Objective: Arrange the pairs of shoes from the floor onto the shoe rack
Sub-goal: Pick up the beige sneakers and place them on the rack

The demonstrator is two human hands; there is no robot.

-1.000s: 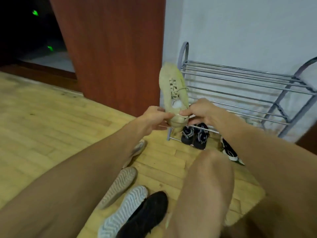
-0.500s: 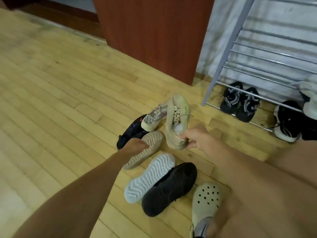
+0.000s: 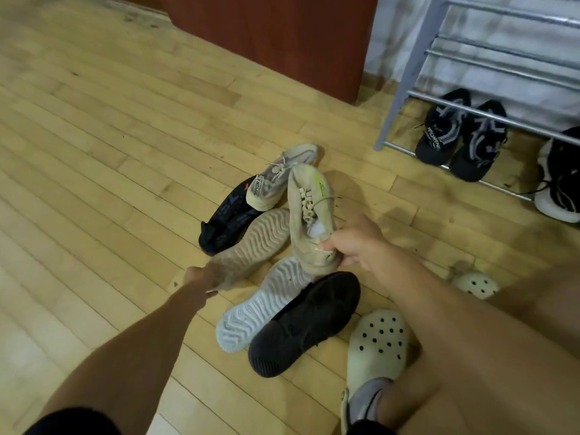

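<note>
My right hand (image 3: 354,243) grips the heel of a beige sneaker (image 3: 309,211) held toe-up above the pile on the floor. My left hand (image 3: 204,277) is blurred and closes on the heel end of the matching beige sneaker (image 3: 260,240), which lies sole-up. Around them lie a grey-beige sneaker (image 3: 276,180), a black shoe (image 3: 229,215), a white-soled shoe (image 3: 260,309) and another black shoe (image 3: 301,321). The metal shoe rack (image 3: 405,80) stands at the upper right with a black pair (image 3: 461,133) on its lowest tier.
A black-and-white shoe (image 3: 558,180) sits further right on the rack's bottom tier. I wear cream clogs (image 3: 376,343) on my feet at the lower right. A red-brown cabinet (image 3: 276,32) stands left of the rack. The wooden floor (image 3: 94,152) stretches to the left.
The view swung from the rack down to the pile. My right hand lowered the beige sneaker toward the floor; my left hand let it go and reached onto the sole-up beige sneaker.
</note>
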